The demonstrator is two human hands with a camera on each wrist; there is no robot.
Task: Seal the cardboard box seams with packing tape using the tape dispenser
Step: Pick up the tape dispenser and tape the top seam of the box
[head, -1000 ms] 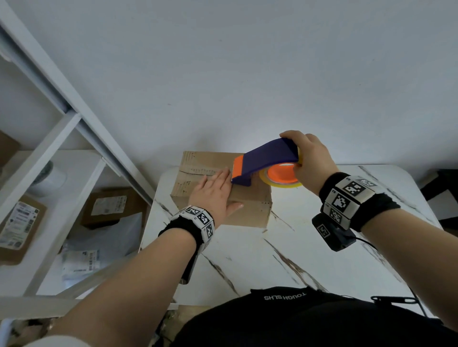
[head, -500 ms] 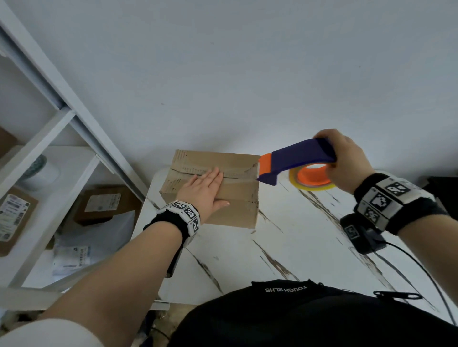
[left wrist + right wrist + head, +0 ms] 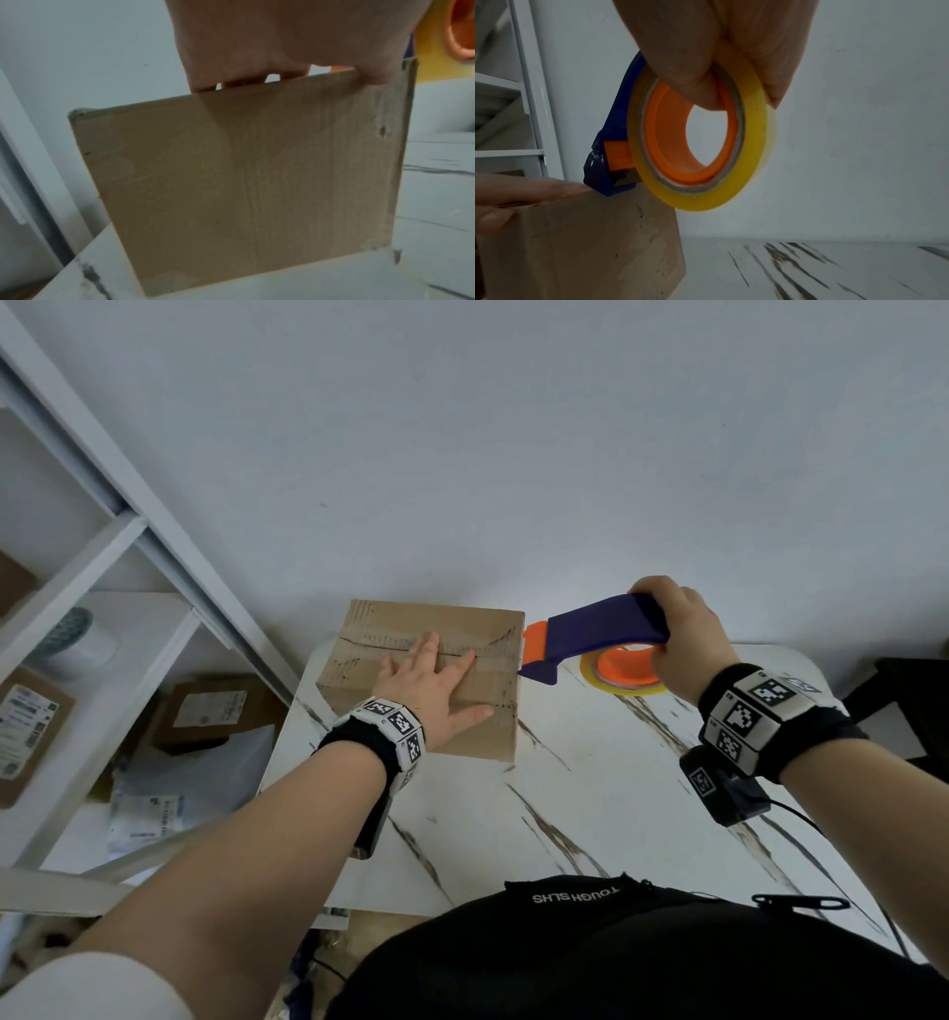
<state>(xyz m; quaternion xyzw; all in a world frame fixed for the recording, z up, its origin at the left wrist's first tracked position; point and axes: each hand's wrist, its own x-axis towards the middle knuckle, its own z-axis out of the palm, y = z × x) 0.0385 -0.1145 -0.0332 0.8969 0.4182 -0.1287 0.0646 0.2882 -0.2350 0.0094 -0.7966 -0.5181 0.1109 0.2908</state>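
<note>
Since the earlier frames, the blue-and-orange tape dispenser (image 3: 590,636) has travelled right to the brown cardboard box's (image 3: 482,726) right top edge. Left hand (image 3: 429,683) presses flat, fingers spread, on the box top; right hand (image 3: 678,634) grips the dispenser on the white marbled table (image 3: 590,793).

We wear a black wristband (image 3: 780,711) on each wrist, ringed with white blocks printed with black square codes. Under the right one, at the frame's right, hangs a small black camera (image 3: 721,791) trailing a thin cable. Our black top (image 3: 616,963) reads "TOUGH SLHS".
</note>
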